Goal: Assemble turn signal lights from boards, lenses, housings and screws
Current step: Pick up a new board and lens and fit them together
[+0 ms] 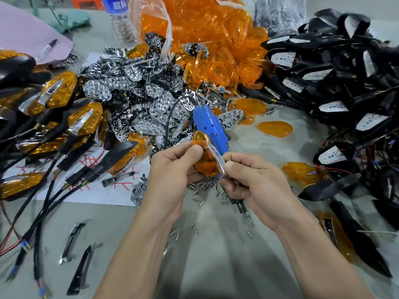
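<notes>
Fitting chrome trim strip (217,160), pinched by right hand (248,182), onto amber lens (199,143) clamped in left hand (172,169); next probably needs pressing it flush

The blue screwdriver (208,128) is half hidden behind both hands. The water bottle (121,20) is cut off by the top edge. The finished lights (54,91) run off the left edge. Bottle label unreadable.
</notes>
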Tool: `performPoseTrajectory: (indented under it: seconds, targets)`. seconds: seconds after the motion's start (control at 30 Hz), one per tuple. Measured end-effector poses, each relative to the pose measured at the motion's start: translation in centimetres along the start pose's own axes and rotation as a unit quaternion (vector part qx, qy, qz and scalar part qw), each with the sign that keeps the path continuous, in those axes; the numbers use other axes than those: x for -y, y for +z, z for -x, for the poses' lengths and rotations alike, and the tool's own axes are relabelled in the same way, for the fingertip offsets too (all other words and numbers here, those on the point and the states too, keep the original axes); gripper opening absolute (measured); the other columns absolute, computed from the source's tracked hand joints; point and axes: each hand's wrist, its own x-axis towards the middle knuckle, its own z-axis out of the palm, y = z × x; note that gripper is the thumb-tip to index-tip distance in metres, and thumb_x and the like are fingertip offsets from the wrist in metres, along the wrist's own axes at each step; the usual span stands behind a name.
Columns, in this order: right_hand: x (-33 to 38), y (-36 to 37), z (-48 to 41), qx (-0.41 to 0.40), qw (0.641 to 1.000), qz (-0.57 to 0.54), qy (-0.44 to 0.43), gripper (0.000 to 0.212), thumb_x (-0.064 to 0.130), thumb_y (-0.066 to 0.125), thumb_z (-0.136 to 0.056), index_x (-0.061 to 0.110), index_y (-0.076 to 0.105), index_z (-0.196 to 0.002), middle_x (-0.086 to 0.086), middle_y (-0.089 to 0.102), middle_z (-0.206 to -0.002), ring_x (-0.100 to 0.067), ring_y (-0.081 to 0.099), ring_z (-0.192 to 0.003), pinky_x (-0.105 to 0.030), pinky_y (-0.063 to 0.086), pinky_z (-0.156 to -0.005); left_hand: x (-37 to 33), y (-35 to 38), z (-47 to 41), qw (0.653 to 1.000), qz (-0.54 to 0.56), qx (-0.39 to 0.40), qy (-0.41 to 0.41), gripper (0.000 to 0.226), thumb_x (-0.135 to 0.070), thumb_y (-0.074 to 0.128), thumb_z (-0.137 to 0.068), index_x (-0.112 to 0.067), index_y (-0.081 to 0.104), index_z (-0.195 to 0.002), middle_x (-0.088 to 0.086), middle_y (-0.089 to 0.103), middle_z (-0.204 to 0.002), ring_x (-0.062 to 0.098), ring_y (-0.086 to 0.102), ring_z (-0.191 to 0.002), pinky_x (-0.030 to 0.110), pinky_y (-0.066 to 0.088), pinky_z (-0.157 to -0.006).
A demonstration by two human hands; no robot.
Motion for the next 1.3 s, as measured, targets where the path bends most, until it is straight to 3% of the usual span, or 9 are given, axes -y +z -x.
performPoseTrajectory:
  seconds: [0.23, 0.4, 0.53, 0.7, 0.87, 1.03, 1.13, 1.2, 1.3]
  targets:
    - [-0.7, 1.1, -0.5, -0.024, 0.998, 0.038, -0.035, 0.029, 0.02, 0.052, -0.087, -0.007, 0.048, -0.079, 0.0, 0.043, -0.058, -0.004, 0.035, -0.047, -0.012, 0.027, -0.046, -0.1, -0.7, -0.4, 1.0, -0.017, -0.018, -0.002, 0.028, -0.008, 0.058, -0.101, -0.014, 0.084, -0.091, 0.017, 0.079, -0.092, 0.027, 0.076, -0.078, 0.034, 0.062, -0.07]
    - [-0.4, 0.7, -0.8, -0.027, 0.996, 0.078, -0.033, 0.027, 0.024, 0.052, -0.087, -0.001, 0.051, -0.078, 0.0, 0.046, -0.059, -0.007, 0.03, -0.047, -0.014, 0.025, -0.045, -0.3, -0.9, -0.5, 0.999, -0.036, -0.013, 0.008, 0.027, -0.009, 0.059, -0.101, -0.016, 0.084, -0.093, 0.016, 0.08, -0.096, 0.029, 0.077, -0.083, 0.037, 0.064, -0.075]
    - [-0.1, 0.5, -0.9, -0.02, 0.996, 0.087, -0.018, 0.027, 0.025, 0.055, -0.086, -0.001, 0.051, -0.078, -0.001, 0.046, -0.058, -0.011, 0.03, -0.049, -0.018, 0.024, -0.045, -0.8, -0.6, -0.4, 0.999, -0.045, -0.019, 0.023, 0.033, -0.007, 0.06, -0.1, -0.022, 0.085, -0.085, 0.011, 0.08, -0.088, 0.022, 0.076, -0.074, 0.028, 0.06, -0.066]
    - [0.9, 0.5, -0.9, -0.047, 0.973, 0.22, -0.047, 0.023, 0.028, 0.051, -0.084, 0.008, 0.053, -0.074, 0.003, 0.048, -0.058, -0.019, 0.044, -0.059, -0.031, 0.029, -0.056, -1.6, 0.0, -0.4, 0.998, -0.04, -0.026, 0.047, 0.037, 0.0, 0.06, -0.098, -0.02, 0.085, -0.079, 0.011, 0.079, -0.081, 0.02, 0.075, -0.067, 0.026, 0.059, -0.061]
    - [1.3, 1.9, -0.4, -0.057, 0.939, 0.327, -0.094, 0.02, 0.029, 0.053, -0.085, 0.022, 0.051, -0.067, 0.009, 0.044, -0.054, -0.007, 0.038, -0.05, -0.023, 0.029, -0.049, -2.0, 0.3, 0.0, 0.996, -0.035, -0.057, 0.055, 0.035, 0.0, 0.062, -0.096, -0.018, 0.083, -0.075, 0.011, 0.078, -0.078, 0.022, 0.069, -0.066, 0.026, 0.057, -0.059]
    - [1.6, 2.0, -0.9, -0.053, 0.941, 0.326, -0.079, 0.027, 0.022, 0.059, -0.097, 0.018, 0.054, -0.071, 0.006, 0.049, -0.056, -0.007, 0.04, -0.051, -0.028, 0.032, -0.053, -2.2, 1.0, -0.4, 0.996, -0.017, -0.078, 0.044, 0.022, -0.003, 0.075, -0.087, -0.018, 0.082, -0.072, 0.006, 0.074, -0.071, 0.015, 0.063, -0.058, 0.025, 0.055, -0.056]
    - [1.0, 2.6, -1.3, -0.074, 0.957, 0.272, -0.071, 0.017, 0.026, 0.061, -0.092, 0.021, 0.061, -0.077, 0.004, 0.062, -0.059, -0.007, 0.05, -0.05, -0.028, 0.037, -0.055, -2.1, 0.9, -0.9, 0.993, 0.01, -0.104, 0.046, 0.026, 0.003, 0.076, -0.084, -0.018, 0.081, -0.07, 0.003, 0.075, -0.071, 0.014, 0.064, -0.059, 0.025, 0.056, -0.058]
    - [0.1, 3.0, -1.1, -0.131, 0.965, 0.214, -0.075, 0.004, 0.029, 0.063, -0.085, 0.026, 0.066, -0.086, -0.001, 0.07, -0.062, -0.013, 0.063, -0.052, -0.032, 0.044, -0.057, -1.9, 1.3, -1.0, 0.99, 0.038, -0.126, 0.052, 0.03, 0.005, 0.074, -0.085, -0.018, 0.081, -0.068, 0.001, 0.074, -0.068, 0.012, 0.064, -0.058, 0.023, 0.055, -0.057]
    - [-1.0, 3.5, -0.6, -0.192, 0.964, 0.165, -0.085, 0.027, 0.029, 0.065, -0.081, 0.036, 0.065, -0.107, -0.002, 0.072, -0.062, -0.022, 0.073, -0.058, -0.04, 0.054, -0.061, -1.7, 1.7, -1.1, 0.985, 0.079, -0.141, 0.054, 0.03, 0.005, 0.074, -0.086, -0.018, 0.08, -0.068, -0.001, 0.073, -0.068, 0.01, 0.065, -0.057, 0.02, 0.054, -0.056]
